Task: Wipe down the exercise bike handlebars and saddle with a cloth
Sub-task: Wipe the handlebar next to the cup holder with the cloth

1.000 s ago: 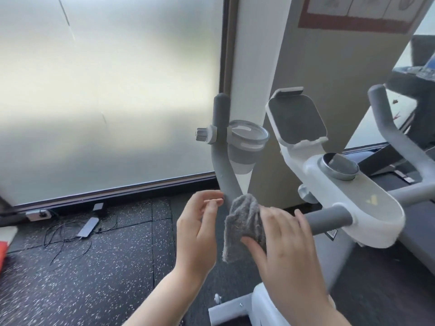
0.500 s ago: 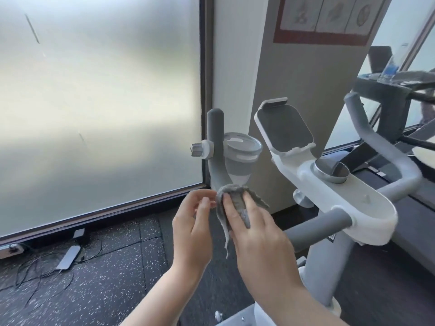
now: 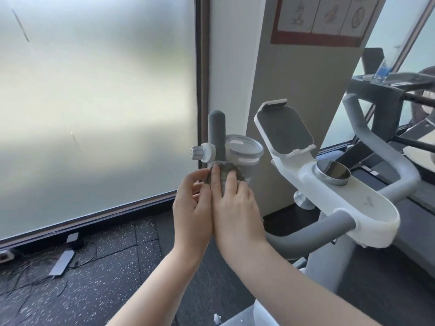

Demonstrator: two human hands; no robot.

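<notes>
Nearest to us, low in the view, our two bare forearms rise side by side and meet at the left handlebar, a matte grey foam-covered tube that stands upright and ends in a rounded tip. Our right hand has its fingers curled round the bar with the cloth under them, a crumpled grey rag with a fuzzy, ragged edge bunched just below the white clamp. Our left hand sits against the right one, its fingertips pinching the left edge of the cloth where it wraps the bar. Just above our fingers a ribbed white knob sticks out sideways from the clamp, and a round translucent cup holder hangs on the bar's other side.

To the right, the bike's smooth white plastic console stretches out in a long oval, with a shiny metal dial set in it and a rounded tablet tray, grey-lined, tilted up at its far end. The right handlebar curves up beyond it in the same grey foam. We cannot see the saddle.

Below us lies a black rubber floor speckled white, with thin cables and a flat grey adapter on it. Farther off stand a frosted glass panel, a beige pillar bearing a red-bordered poster, and a treadmill carrying a clear water bottle.
</notes>
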